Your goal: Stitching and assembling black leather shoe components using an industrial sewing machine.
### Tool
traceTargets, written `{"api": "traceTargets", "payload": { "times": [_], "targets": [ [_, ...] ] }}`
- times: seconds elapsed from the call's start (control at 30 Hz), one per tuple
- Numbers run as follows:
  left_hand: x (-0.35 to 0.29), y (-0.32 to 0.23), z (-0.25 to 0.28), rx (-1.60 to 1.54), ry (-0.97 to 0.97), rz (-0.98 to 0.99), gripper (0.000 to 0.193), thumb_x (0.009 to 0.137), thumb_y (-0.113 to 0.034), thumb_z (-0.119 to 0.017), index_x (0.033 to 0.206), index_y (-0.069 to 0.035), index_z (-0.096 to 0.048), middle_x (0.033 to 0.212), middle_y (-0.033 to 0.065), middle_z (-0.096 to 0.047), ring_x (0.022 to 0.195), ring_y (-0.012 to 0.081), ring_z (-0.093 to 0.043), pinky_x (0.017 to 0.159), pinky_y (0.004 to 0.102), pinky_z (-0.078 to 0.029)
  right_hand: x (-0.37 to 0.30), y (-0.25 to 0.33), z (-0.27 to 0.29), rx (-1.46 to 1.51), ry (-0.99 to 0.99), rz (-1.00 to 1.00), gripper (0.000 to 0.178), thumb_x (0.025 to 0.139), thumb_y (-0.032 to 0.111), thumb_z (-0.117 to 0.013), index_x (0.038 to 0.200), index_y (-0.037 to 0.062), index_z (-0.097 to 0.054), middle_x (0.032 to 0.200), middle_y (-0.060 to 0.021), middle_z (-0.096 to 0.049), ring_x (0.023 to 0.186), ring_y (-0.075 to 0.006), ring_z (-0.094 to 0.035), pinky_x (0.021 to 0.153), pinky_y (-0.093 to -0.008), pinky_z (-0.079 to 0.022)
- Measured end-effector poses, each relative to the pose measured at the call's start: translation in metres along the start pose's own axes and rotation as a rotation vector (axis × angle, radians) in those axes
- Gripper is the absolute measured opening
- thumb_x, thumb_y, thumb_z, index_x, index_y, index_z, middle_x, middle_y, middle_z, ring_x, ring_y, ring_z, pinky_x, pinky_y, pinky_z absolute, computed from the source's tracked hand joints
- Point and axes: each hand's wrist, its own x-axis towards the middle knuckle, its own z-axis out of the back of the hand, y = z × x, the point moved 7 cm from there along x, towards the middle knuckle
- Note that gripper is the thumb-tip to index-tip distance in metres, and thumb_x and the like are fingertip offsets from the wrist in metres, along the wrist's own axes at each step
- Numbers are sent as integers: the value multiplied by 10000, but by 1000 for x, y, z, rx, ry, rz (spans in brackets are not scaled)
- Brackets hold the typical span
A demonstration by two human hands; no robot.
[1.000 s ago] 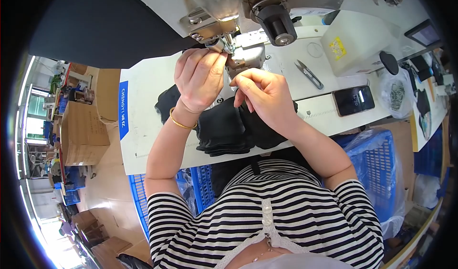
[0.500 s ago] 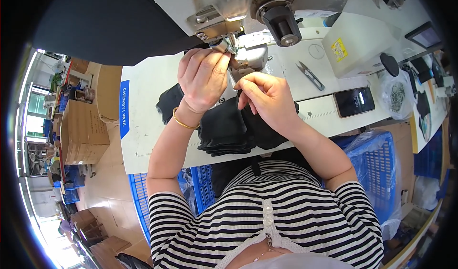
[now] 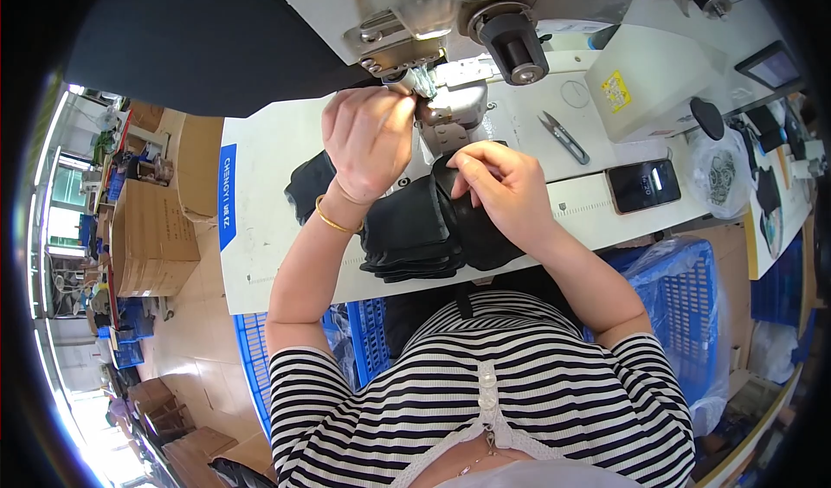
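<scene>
My left hand [image 3: 368, 142], a gold bangle at its wrist, is closed with its fingertips up against the needle and presser foot area of a sewing machine [image 3: 407, 55]. Whatever those fingers hold is hidden. To its right, my right hand [image 3: 502, 185] has curled fingers pinching the upper edge of a black fabric piece [image 3: 485, 237] that hangs at the table's front edge. Between my forearms lies a stack of black fabric pieces [image 3: 411, 233]. Another black piece [image 3: 309, 183] sits left of my left wrist.
Thread snips [image 3: 564, 138] and a phone [image 3: 643, 185] lie right of my hands on the white table [image 3: 277, 259]. A whitish box-shaped housing [image 3: 653, 81] stands behind them. Blue crates [image 3: 684, 306] are below the table; cardboard boxes [image 3: 156, 237] stand at left.
My right hand has moved a little right and toward me, away from the machine's needle area. My left hand has stayed at the machine, its fingers slightly more curled.
</scene>
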Motion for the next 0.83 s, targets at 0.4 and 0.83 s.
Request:
{"api": "traceTargets", "payload": {
  "times": [0.4,0.83],
  "targets": [
    [-33,45,0,-51,281,414,425,625,101,-623,1033,-15,-650,959,120,-589,910,307,-593,812,397,-485,-23,-18,29,-828,-196,252,625,719,292,-815,1179,-56,-574,1087,-129,-525,1050,-297,-522,885,-410,-411],
    [-118,66,82,-218,718,698,437,715,-83,-711,1136,-4,-623,1162,140,-576,1083,293,-556,953,347,-434,-21,-3,16,-955,-162,379,597,778,248,-762,1257,-33,-544,1102,-118,-547,1037,-293,-519,902,-411,-398]
  ]
}}
